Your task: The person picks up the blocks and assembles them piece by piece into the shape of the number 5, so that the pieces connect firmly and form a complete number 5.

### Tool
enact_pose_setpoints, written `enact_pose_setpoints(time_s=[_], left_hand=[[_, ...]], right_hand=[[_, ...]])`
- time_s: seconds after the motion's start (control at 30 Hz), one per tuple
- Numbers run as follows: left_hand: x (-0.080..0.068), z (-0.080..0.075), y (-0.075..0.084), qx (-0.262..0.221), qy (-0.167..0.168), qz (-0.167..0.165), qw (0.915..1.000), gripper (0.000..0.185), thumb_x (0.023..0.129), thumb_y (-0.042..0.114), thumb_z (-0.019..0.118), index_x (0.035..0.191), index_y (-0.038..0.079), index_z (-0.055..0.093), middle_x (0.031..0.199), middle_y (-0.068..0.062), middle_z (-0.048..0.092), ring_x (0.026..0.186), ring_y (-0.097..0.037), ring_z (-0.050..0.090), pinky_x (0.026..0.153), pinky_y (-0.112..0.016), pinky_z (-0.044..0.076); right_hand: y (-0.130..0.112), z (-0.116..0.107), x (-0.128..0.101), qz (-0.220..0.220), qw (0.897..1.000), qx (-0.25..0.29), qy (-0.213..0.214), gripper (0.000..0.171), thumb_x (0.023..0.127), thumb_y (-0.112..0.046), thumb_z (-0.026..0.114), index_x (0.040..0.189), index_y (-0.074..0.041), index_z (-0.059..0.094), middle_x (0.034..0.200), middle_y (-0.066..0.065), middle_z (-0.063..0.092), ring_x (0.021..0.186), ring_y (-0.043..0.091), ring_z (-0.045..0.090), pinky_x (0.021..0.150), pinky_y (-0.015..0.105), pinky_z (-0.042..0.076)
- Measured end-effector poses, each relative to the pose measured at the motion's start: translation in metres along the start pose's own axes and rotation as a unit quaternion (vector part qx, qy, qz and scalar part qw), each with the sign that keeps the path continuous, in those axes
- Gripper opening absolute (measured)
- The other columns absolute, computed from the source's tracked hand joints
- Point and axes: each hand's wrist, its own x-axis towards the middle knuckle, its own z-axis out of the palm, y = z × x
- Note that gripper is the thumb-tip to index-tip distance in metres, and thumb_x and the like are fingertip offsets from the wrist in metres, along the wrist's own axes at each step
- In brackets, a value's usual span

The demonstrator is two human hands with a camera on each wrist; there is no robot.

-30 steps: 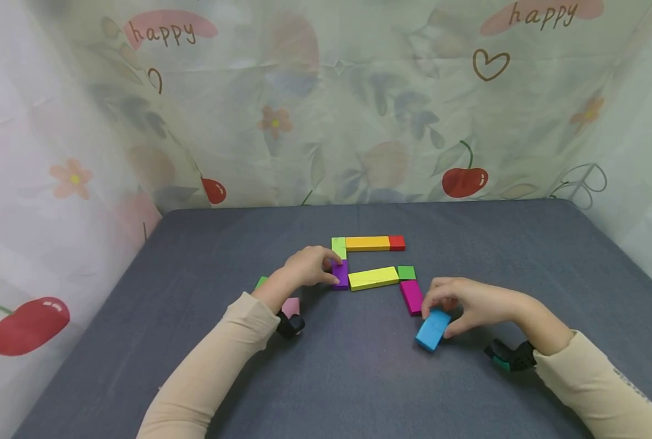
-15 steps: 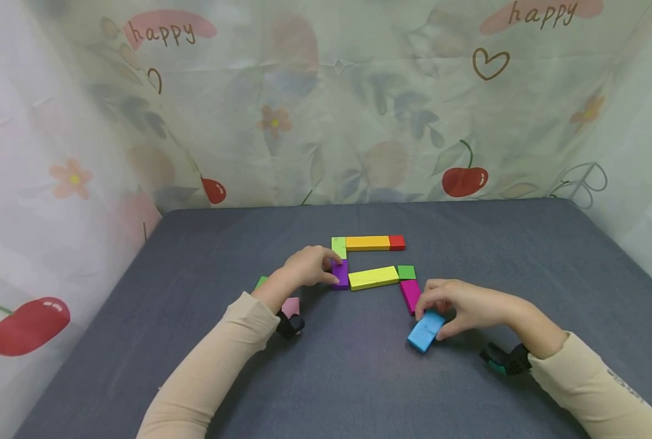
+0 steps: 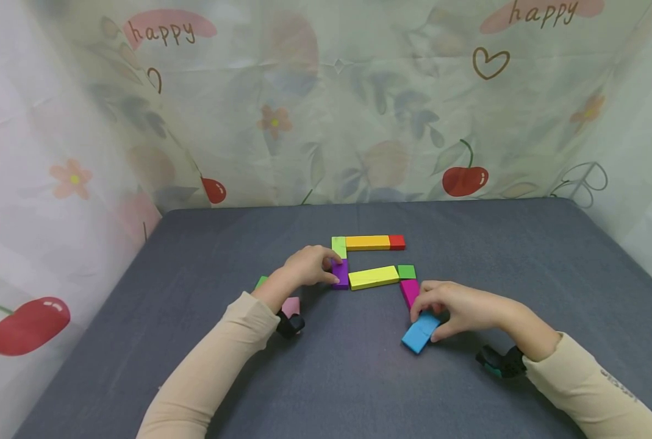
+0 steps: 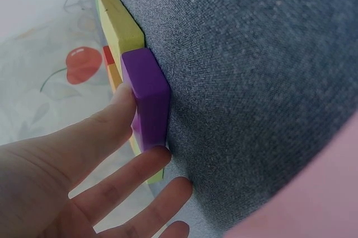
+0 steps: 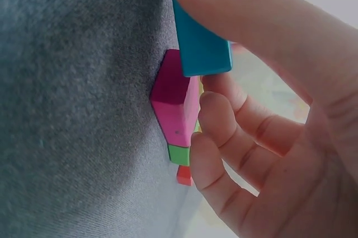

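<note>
My right hand pinches a blue block between thumb and fingers, at the near end of a magenta block. In the right wrist view the blue block slants over the magenta block. My left hand holds a purple block with thumb and index finger; its other fingers stretch out past it in the left wrist view. A yellow block lies slightly slanted between the purple block and a small green block, which meets the magenta one.
A lime block, an orange block and a red block continue the line at the back. A pink block and another green block lie partly hidden by my left arm. A patterned curtain hangs behind the dark table.
My right hand has moved a little to the left with the blue block, which has turned slightly and now hides more of the magenta block's near end. My left hand stays in place.
</note>
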Motion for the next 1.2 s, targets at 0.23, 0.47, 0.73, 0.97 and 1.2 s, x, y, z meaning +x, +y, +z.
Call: enact_pose_setpoints(time_s=[0.23, 0.47, 0.73, 0.97, 1.2], left_hand=[[-0.0013, -0.0012, 0.001, -0.001, 0.001, 0.003, 1.0, 0.044, 0.081, 0.03, 0.073, 0.123, 0.022, 0.062, 0.11, -0.005, 0.066, 0.089, -0.017, 0.057, 0.079, -0.032, 0.048], [-0.0009, -0.0009, 0.0007, 0.001, 0.001, 0.004, 1.0, 0.044, 0.081, 0.029, 0.073, 0.122, 0.022, 0.062, 0.108, -0.005, 0.066, 0.088, -0.017, 0.058, 0.078, -0.032, 0.047], [-0.0005, -0.0006, 0.0007, -0.002, -0.003, 0.002, 1.0, 0.044, 0.081, 0.029, 0.073, 0.123, 0.022, 0.062, 0.108, -0.005, 0.065, 0.087, -0.017, 0.057, 0.075, -0.03, 0.047], [-0.0005, -0.0008, 0.0001, -0.005, -0.003, 0.002, 1.0, 0.044, 0.081, 0.029, 0.073, 0.122, 0.022, 0.062, 0.108, -0.005, 0.065, 0.086, -0.017, 0.057, 0.075, -0.03, 0.047], [-0.0005, -0.0004, 0.0004, -0.004, -0.003, 0.001, 1.0, 0.044, 0.081, 0.029, 0.073, 0.122, 0.022, 0.062, 0.108, -0.005, 0.065, 0.087, -0.017, 0.057, 0.075, -0.03, 0.047]], right_hand=[[-0.0017, 0.0011, 0.0031, 0.015, 1.0, 0.0, 0.002, 0.028, 0.075, -0.026, 0.078, 0.099, -0.025, 0.065, 0.091, -0.005, 0.05, 0.08, 0.006, 0.047, 0.07, 0.021, 0.043], [-0.0003, 0.0028, 0.0039, 0.018, 1.0, -0.004, 0.005, 0.027, 0.075, -0.026, 0.078, 0.099, -0.026, 0.066, 0.091, -0.004, 0.051, 0.08, 0.007, 0.047, 0.069, 0.022, 0.043], [0.0035, 0.0041, 0.0032, 0.016, 1.0, 0.001, 0.017, 0.028, 0.075, -0.025, 0.078, 0.101, -0.023, 0.066, 0.093, -0.003, 0.053, 0.079, 0.007, 0.048, 0.07, 0.022, 0.044], [0.004, 0.0038, 0.0034, 0.018, 1.0, -0.001, 0.018, 0.026, 0.075, -0.025, 0.077, 0.098, -0.024, 0.066, 0.089, -0.003, 0.052, 0.077, 0.007, 0.047, 0.068, 0.022, 0.043], [0.0055, 0.0037, 0.0045, 0.019, 1.0, -0.005, 0.021, 0.025, 0.075, -0.025, 0.078, 0.098, -0.024, 0.066, 0.088, -0.004, 0.052, 0.077, 0.006, 0.047, 0.068, 0.022, 0.043]])
